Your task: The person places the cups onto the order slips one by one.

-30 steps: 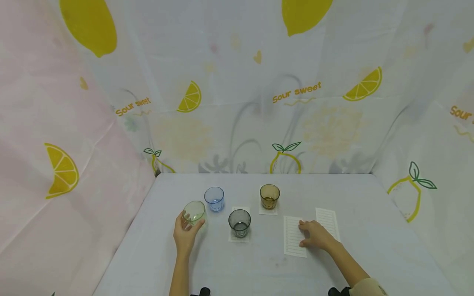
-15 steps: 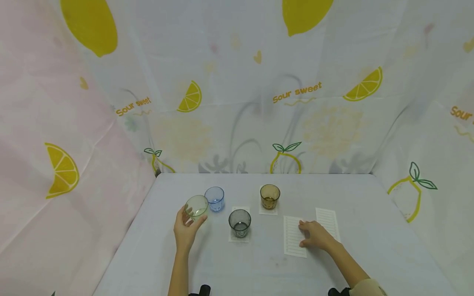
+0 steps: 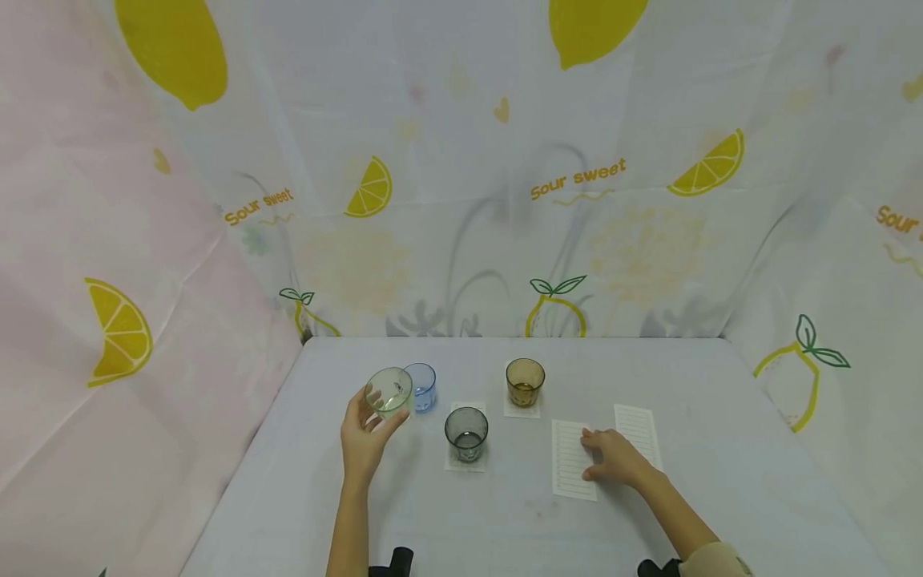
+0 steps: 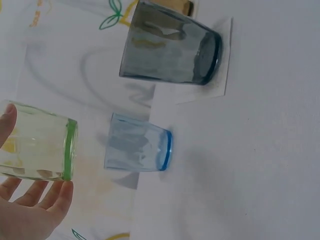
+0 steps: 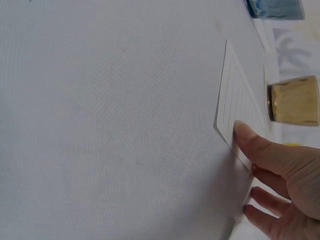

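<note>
My left hand (image 3: pixel 363 441) holds a pale green glass (image 3: pixel 389 391) above the table, its thumb and fingers on opposite sides. In the left wrist view the green-edged base (image 4: pixel 70 149) of the glass is off the cloth. Just behind it, partly hidden in the head view, stands a blue glass (image 3: pixel 425 393). My right hand (image 3: pixel 618 461) rests on a lined white card (image 3: pixel 570 473), thumb and fingertips apart on its right part. The right wrist view has the thumb (image 5: pixel 250 137) over the card's edge.
A grey glass (image 3: pixel 466 437) stands on a card (image 3: pixel 465 466) mid-table. Farther back, an amber glass (image 3: pixel 525 385) stands on another card (image 3: pixel 522 413). A second lined card (image 3: pixel 638 429) lies behind my right hand. Lemon-print cloth (image 3: pixel 461 240) walls the white table.
My left hand has raised the green glass and carried it slightly right and away, so it now overlaps the blue glass in view. My right hand has stayed on the card.
</note>
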Demonstrator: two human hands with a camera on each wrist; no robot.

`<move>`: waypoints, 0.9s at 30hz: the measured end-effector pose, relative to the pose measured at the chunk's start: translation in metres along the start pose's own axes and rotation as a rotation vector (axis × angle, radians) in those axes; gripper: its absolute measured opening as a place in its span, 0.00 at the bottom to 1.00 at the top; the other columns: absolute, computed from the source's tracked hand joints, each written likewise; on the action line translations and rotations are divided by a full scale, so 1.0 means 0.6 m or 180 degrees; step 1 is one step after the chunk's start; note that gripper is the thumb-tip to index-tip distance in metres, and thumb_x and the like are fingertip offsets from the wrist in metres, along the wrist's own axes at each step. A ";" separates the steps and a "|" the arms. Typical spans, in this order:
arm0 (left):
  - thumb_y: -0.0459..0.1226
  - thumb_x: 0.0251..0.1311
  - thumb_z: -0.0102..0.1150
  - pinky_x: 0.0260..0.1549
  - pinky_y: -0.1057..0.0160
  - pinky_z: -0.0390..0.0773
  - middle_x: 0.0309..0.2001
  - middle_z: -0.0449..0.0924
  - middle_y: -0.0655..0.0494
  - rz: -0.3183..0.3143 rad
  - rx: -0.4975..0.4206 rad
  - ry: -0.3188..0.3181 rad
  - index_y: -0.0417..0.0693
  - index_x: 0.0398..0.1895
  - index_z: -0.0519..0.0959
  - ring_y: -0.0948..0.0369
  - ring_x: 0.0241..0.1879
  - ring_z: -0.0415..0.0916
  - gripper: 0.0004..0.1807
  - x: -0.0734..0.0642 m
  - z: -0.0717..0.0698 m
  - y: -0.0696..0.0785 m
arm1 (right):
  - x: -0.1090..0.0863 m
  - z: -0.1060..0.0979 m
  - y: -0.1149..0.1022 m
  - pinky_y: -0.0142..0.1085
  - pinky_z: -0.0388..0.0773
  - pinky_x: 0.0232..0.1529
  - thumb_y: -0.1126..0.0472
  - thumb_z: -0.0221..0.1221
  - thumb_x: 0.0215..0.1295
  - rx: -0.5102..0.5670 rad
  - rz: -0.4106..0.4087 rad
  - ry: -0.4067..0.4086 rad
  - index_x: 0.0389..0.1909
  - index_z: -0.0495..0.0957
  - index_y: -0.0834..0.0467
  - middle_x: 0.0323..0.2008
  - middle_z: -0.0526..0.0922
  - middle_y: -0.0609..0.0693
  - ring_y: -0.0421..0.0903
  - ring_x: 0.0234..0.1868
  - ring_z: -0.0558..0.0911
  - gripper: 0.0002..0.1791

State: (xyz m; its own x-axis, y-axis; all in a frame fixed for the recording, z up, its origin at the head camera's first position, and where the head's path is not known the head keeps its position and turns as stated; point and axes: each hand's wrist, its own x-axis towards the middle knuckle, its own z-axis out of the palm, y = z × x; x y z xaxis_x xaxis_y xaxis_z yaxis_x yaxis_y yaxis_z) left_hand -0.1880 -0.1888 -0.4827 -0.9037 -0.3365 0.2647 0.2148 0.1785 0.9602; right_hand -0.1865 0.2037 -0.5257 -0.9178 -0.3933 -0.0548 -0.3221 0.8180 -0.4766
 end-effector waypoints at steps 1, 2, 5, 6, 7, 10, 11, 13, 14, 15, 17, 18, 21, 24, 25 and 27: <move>0.26 0.41 0.72 0.44 0.78 0.73 0.55 0.72 0.34 -0.0007 -0.0006 -0.0015 0.32 0.62 0.65 0.43 0.55 0.71 0.41 0.000 0.001 0.002 | -0.001 0.000 0.000 0.56 0.67 0.57 0.61 0.73 0.38 0.0021 0.0020 -0.0001 0.47 0.76 0.76 0.53 0.75 0.70 0.68 0.55 0.72 0.34; 0.26 0.41 0.72 0.44 0.77 0.73 0.55 0.72 0.35 -0.0013 -0.0012 -0.0029 0.32 0.62 0.65 0.44 0.55 0.71 0.41 0.001 0.002 0.005 | -0.001 0.001 0.001 0.56 0.67 0.57 0.61 0.73 0.38 0.0040 0.0034 0.0003 0.47 0.76 0.76 0.54 0.74 0.70 0.68 0.56 0.72 0.33; 0.26 0.41 0.72 0.44 0.77 0.73 0.56 0.73 0.36 -0.0041 -0.0028 -0.0068 0.33 0.62 0.64 0.43 0.55 0.70 0.41 0.001 0.005 0.010 | -0.001 0.002 0.001 0.56 0.67 0.57 0.62 0.73 0.39 0.0012 0.0027 0.0001 0.47 0.76 0.76 0.54 0.75 0.69 0.68 0.56 0.72 0.33; 0.26 0.41 0.72 0.44 0.77 0.73 0.56 0.73 0.37 -0.0049 -0.0031 -0.0077 0.34 0.62 0.64 0.43 0.55 0.70 0.41 0.002 0.006 0.012 | -0.001 0.003 0.002 0.55 0.67 0.57 0.62 0.73 0.39 0.0016 0.0032 0.0002 0.47 0.76 0.76 0.54 0.75 0.69 0.68 0.56 0.72 0.33; 0.26 0.41 0.72 0.45 0.77 0.73 0.56 0.73 0.38 -0.0067 -0.0039 -0.0085 0.34 0.63 0.65 0.43 0.56 0.70 0.41 0.002 0.006 0.014 | -0.001 0.003 0.002 0.55 0.67 0.57 0.62 0.73 0.39 0.0021 0.0040 0.0001 0.47 0.76 0.76 0.54 0.75 0.69 0.68 0.56 0.72 0.33; 0.26 0.42 0.72 0.46 0.74 0.73 0.56 0.73 0.38 -0.0059 -0.0070 -0.0131 0.34 0.63 0.64 0.43 0.56 0.69 0.41 0.002 0.009 0.020 | -0.001 0.003 0.001 0.55 0.67 0.57 0.62 0.73 0.39 0.0017 0.0044 -0.0005 0.47 0.76 0.76 0.54 0.75 0.69 0.67 0.56 0.72 0.33; 0.26 0.42 0.72 0.46 0.74 0.73 0.56 0.73 0.38 -0.0041 -0.0083 -0.0154 0.34 0.63 0.64 0.44 0.56 0.70 0.41 0.002 0.009 0.022 | -0.001 0.003 0.001 0.55 0.67 0.57 0.62 0.73 0.39 0.0018 0.0044 -0.0005 0.47 0.76 0.76 0.54 0.75 0.69 0.67 0.56 0.72 0.33; 0.25 0.43 0.71 0.48 0.71 0.73 0.57 0.72 0.38 -0.0047 -0.0101 -0.0197 0.32 0.63 0.63 0.44 0.56 0.69 0.40 -0.002 0.012 0.041 | -0.001 0.002 0.000 0.55 0.67 0.57 0.62 0.73 0.39 0.0019 0.0037 -0.0005 0.47 0.76 0.76 0.54 0.75 0.69 0.67 0.56 0.72 0.33; 0.25 0.43 0.71 0.48 0.70 0.74 0.57 0.72 0.37 -0.0039 -0.0118 -0.0219 0.31 0.63 0.63 0.47 0.55 0.71 0.40 -0.004 0.014 0.049 | -0.001 0.002 0.000 0.55 0.67 0.57 0.62 0.73 0.39 0.0017 0.0028 -0.0006 0.47 0.76 0.76 0.53 0.75 0.69 0.67 0.56 0.72 0.33; 0.25 0.43 0.71 0.48 0.70 0.73 0.57 0.72 0.37 -0.0022 -0.0109 -0.0241 0.32 0.63 0.63 0.49 0.55 0.71 0.40 -0.006 0.015 0.053 | -0.001 0.002 0.001 0.55 0.67 0.57 0.62 0.73 0.39 0.0016 0.0022 -0.0005 0.47 0.76 0.76 0.53 0.75 0.69 0.67 0.56 0.72 0.33; 0.24 0.43 0.70 0.48 0.70 0.74 0.56 0.71 0.35 0.0002 -0.0119 -0.0273 0.30 0.62 0.63 0.50 0.54 0.71 0.40 -0.008 0.019 0.065 | 0.000 0.002 0.001 0.55 0.68 0.57 0.62 0.73 0.39 0.0013 0.0010 -0.0005 0.47 0.76 0.76 0.53 0.75 0.69 0.67 0.55 0.73 0.33; 0.23 0.43 0.70 0.48 0.70 0.74 0.56 0.71 0.34 -0.0004 -0.0131 -0.0291 0.29 0.62 0.63 0.48 0.54 0.71 0.40 -0.010 0.020 0.073 | 0.000 0.002 0.001 0.55 0.68 0.57 0.63 0.73 0.39 0.0015 0.0006 -0.0002 0.47 0.76 0.76 0.53 0.75 0.69 0.67 0.55 0.73 0.33; 0.23 0.43 0.70 0.47 0.71 0.73 0.56 0.70 0.33 0.0027 -0.0152 -0.0350 0.28 0.62 0.63 0.46 0.55 0.69 0.40 -0.012 0.026 0.080 | 0.000 0.002 0.002 0.55 0.68 0.57 0.62 0.73 0.38 0.0021 0.0009 0.0002 0.47 0.76 0.76 0.53 0.75 0.69 0.67 0.55 0.73 0.33; 0.22 0.42 0.69 0.47 0.71 0.73 0.55 0.71 0.33 0.0015 -0.0164 -0.0399 0.27 0.61 0.63 0.47 0.54 0.69 0.39 -0.017 0.031 0.096 | 0.001 0.003 0.003 0.55 0.67 0.57 0.62 0.73 0.38 0.0037 0.0027 0.0003 0.47 0.76 0.76 0.53 0.75 0.69 0.67 0.55 0.72 0.34; 0.22 0.42 0.69 0.47 0.70 0.74 0.55 0.71 0.34 0.0024 -0.0149 -0.0410 0.27 0.61 0.63 0.49 0.54 0.70 0.39 -0.018 0.033 0.098 | 0.002 0.004 0.004 0.55 0.67 0.57 0.62 0.73 0.37 0.0033 0.0028 -0.0002 0.47 0.76 0.76 0.53 0.75 0.69 0.67 0.55 0.72 0.34; 0.22 0.42 0.69 0.48 0.67 0.74 0.55 0.71 0.34 0.0051 -0.0143 -0.0439 0.27 0.61 0.63 0.49 0.54 0.70 0.39 -0.019 0.037 0.100 | 0.002 0.004 0.004 0.55 0.68 0.57 0.62 0.73 0.37 0.0031 0.0028 -0.0008 0.47 0.75 0.76 0.53 0.75 0.69 0.67 0.55 0.73 0.34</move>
State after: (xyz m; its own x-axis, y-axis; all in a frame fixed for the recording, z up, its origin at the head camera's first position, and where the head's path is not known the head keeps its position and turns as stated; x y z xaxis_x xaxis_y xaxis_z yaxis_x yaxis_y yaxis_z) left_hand -0.1730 -0.1534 -0.4300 -0.9416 -0.2033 0.2683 0.2431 0.1404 0.9598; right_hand -0.1878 0.2042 -0.5288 -0.9200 -0.3871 -0.0612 -0.3116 0.8173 -0.4846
